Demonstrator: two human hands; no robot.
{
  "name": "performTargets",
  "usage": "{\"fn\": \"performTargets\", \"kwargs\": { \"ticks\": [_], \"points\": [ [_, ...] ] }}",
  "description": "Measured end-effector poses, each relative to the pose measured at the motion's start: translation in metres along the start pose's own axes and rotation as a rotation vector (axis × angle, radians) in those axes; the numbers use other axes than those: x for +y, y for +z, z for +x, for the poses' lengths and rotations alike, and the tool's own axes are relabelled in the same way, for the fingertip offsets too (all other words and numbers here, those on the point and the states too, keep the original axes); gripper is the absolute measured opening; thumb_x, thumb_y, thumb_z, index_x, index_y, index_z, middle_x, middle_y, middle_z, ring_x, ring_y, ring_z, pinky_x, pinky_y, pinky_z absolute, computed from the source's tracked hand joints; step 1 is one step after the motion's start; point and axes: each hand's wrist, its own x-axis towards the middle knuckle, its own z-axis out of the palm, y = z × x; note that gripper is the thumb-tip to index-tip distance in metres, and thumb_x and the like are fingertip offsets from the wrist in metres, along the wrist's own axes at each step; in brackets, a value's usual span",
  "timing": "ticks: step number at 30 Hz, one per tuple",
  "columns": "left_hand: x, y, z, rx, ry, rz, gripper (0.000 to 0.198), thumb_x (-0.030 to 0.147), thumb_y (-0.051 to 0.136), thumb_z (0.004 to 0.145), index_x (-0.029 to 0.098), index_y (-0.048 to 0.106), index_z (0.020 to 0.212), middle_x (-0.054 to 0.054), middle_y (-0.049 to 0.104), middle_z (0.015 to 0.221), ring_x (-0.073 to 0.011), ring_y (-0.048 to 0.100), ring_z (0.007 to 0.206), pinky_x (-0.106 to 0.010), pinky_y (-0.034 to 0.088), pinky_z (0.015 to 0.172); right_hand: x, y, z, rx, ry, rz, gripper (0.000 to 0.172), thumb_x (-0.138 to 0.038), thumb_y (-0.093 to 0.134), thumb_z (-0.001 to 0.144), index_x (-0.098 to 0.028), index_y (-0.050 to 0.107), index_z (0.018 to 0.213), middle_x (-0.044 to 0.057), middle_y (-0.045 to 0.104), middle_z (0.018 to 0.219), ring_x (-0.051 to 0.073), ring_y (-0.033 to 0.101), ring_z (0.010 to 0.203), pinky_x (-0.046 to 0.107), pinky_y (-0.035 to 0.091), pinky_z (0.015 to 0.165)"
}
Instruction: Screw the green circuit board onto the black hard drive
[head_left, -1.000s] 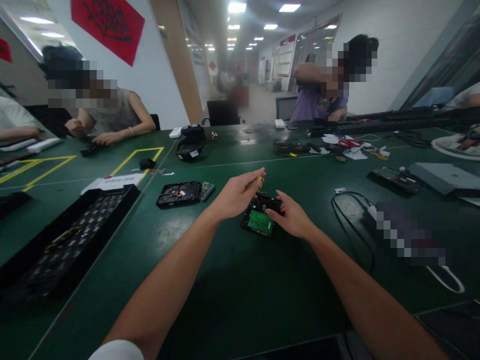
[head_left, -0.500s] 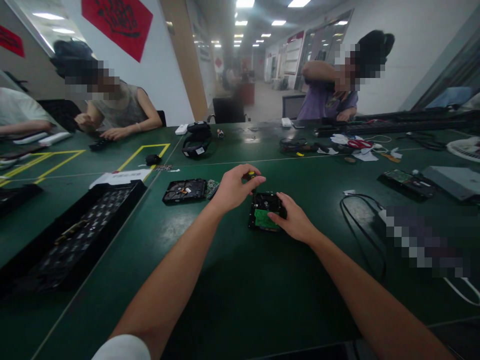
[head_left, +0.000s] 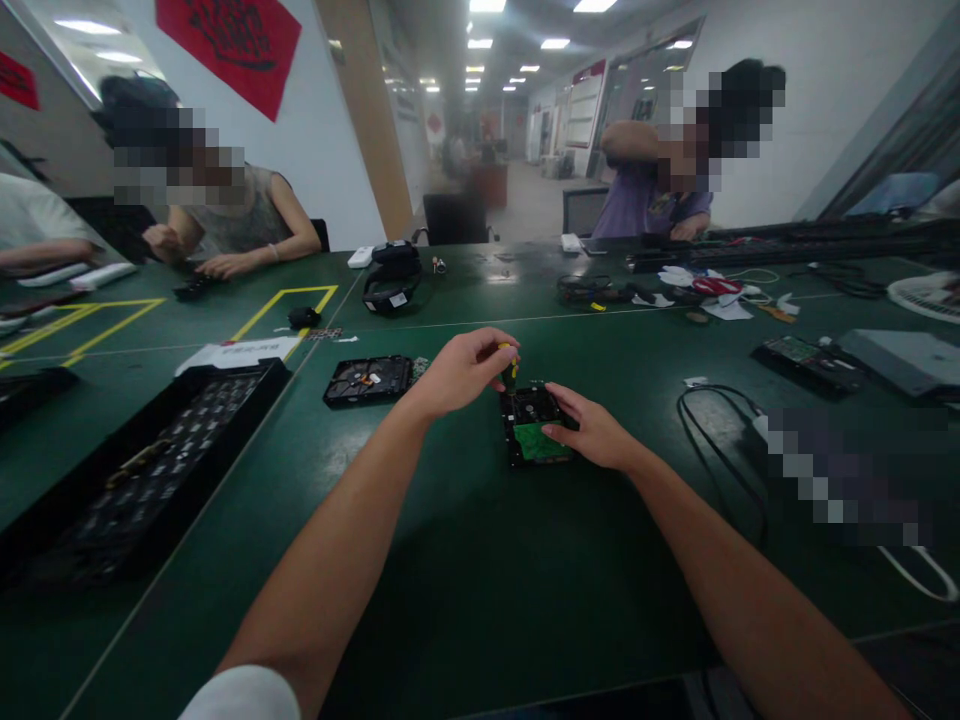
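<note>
A hard drive [head_left: 531, 407] lies on the green table in front of me, its green circuit board [head_left: 532, 442] facing up. My left hand [head_left: 466, 372] pinches the yellow-and-black handle of a small screwdriver [head_left: 511, 374]. The screwdriver stands nearly upright over the drive's far left corner; I cannot make out whether its tip sits in a screw. My right hand [head_left: 594, 430] grips the drive by its right side, thumb on the circuit board. Left of my left hand rests a second hard drive [head_left: 367, 381], with a loose circuit board [head_left: 420, 368] partly hidden behind my hand.
A long black tray [head_left: 150, 470] with rows of small parts stands at left. Right of me are a black cable [head_left: 684, 420], another drive [head_left: 806, 364] and a grey box [head_left: 900, 362]. A black strapped device [head_left: 394, 275] lies farther back. Two people sit across the table, another at far left.
My left fingers have shifted on the screwdriver, and more of its handle shows. The hard drive has turned slightly under my right hand.
</note>
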Motion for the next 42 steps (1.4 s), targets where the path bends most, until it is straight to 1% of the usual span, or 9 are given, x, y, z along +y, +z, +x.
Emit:
{"fn": "performTargets", "kwargs": {
  "ticks": [4, 7, 19, 23, 26, 29, 34, 37, 42],
  "points": [
    [0.003, 0.007, -0.001, 0.071, 0.018, 0.147, 0.029, 0.045, 0.071, 0.093, 0.018, 0.070, 0.104, -0.004, 0.065, 0.089, -0.0144, 0.062, 0.077, -0.020, 0.057, 0.053, 0.000, 0.001, -0.002, 0.035, -0.030, -0.076, 0.075, -0.037, 0.072, 0.092, -0.030, 0.041, 0.160, 0.007, 0.044, 0.165, 0.027, 0.045, 0.151, 0.054, 0.036, 0.126],
    [0.005, 0.012, -0.001, 0.059, 0.043, 0.168, 0.030, 0.046, 0.069, 0.094, 0.018, 0.074, 0.101, -0.007, 0.068, 0.097, -0.0153, 0.064, 0.081, -0.020, 0.057, 0.054, -0.005, 0.003, -0.003, 0.056, -0.028, -0.175, 0.069, -0.037, 0.069, 0.094, -0.030, 0.044, 0.158, 0.008, 0.041, 0.167, 0.028, 0.044, 0.152, 0.054, 0.036, 0.125],
    [0.008, 0.011, -0.001, -0.110, -0.089, -0.263, 0.036, 0.043, 0.055, 0.104, 0.015, 0.070, 0.122, -0.010, 0.071, 0.106, -0.0198, 0.069, 0.101, -0.033, 0.065, 0.080, -0.012, -0.001, -0.006, 0.050, -0.054, -0.373, 0.062, -0.044, 0.069, 0.094, -0.027, 0.053, 0.151, 0.010, 0.044, 0.165, 0.029, 0.040, 0.154, 0.056, 0.032, 0.126],
    [0.009, 0.009, -0.002, -0.065, -0.037, -0.095, 0.035, 0.044, 0.063, 0.099, 0.018, 0.070, 0.122, -0.006, 0.068, 0.098, -0.0168, 0.066, 0.090, -0.027, 0.064, 0.068, -0.011, -0.001, -0.006, 0.056, -0.073, -0.370, 0.062, -0.044, 0.069, 0.093, -0.026, 0.054, 0.150, 0.011, 0.046, 0.164, 0.029, 0.042, 0.153, 0.054, 0.033, 0.126],
    [0.008, 0.011, -0.001, -0.016, 0.000, 0.017, 0.033, 0.048, 0.069, 0.095, 0.017, 0.072, 0.105, -0.005, 0.067, 0.091, -0.0157, 0.065, 0.082, -0.024, 0.061, 0.059, -0.011, -0.001, -0.006, 0.060, -0.068, -0.368, 0.061, -0.044, 0.069, 0.093, -0.027, 0.055, 0.150, 0.010, 0.046, 0.164, 0.030, 0.042, 0.153, 0.055, 0.034, 0.125],
    [0.005, 0.018, -0.001, 0.025, -0.014, -0.005, 0.035, 0.048, 0.079, 0.087, 0.016, 0.067, 0.092, -0.005, 0.067, 0.088, -0.0148, 0.065, 0.076, -0.023, 0.059, 0.055, -0.013, -0.001, -0.006, 0.052, -0.056, -0.383, 0.058, -0.043, 0.069, 0.094, -0.028, 0.056, 0.148, 0.009, 0.047, 0.164, 0.029, 0.042, 0.153, 0.056, 0.034, 0.125],
    [0.004, 0.027, -0.001, -0.005, -0.048, -0.175, 0.034, 0.039, 0.082, 0.086, 0.017, 0.058, 0.095, -0.004, 0.069, 0.085, -0.0145, 0.069, 0.074, -0.023, 0.058, 0.058, -0.016, 0.001, -0.006, 0.074, -0.075, -0.368, 0.057, -0.043, 0.070, 0.093, -0.026, 0.058, 0.146, 0.009, 0.049, 0.161, 0.029, 0.047, 0.149, 0.054, 0.037, 0.123],
    [0.007, 0.025, -0.002, -0.030, -0.033, -0.173, 0.027, 0.040, 0.075, 0.092, 0.017, 0.063, 0.103, -0.003, 0.067, 0.084, -0.0144, 0.069, 0.077, -0.022, 0.058, 0.059, -0.018, 0.002, -0.006, 0.113, -0.065, -0.317, 0.056, -0.044, 0.071, 0.092, -0.026, 0.059, 0.144, 0.010, 0.056, 0.153, 0.028, 0.058, 0.137, 0.051, 0.049, 0.114],
    [0.008, 0.017, -0.001, -0.052, -0.154, -0.321, 0.035, 0.046, 0.058, 0.102, 0.016, 0.074, 0.107, -0.009, 0.069, 0.096, -0.0192, 0.069, 0.090, -0.031, 0.065, 0.070, -0.021, -0.002, -0.007, 0.238, 0.071, -0.378, 0.051, -0.049, 0.065, 0.095, -0.019, 0.063, 0.137, 0.013, 0.068, 0.124, 0.020, 0.069, 0.084, 0.040, 0.060, 0.079]
  ]
}}
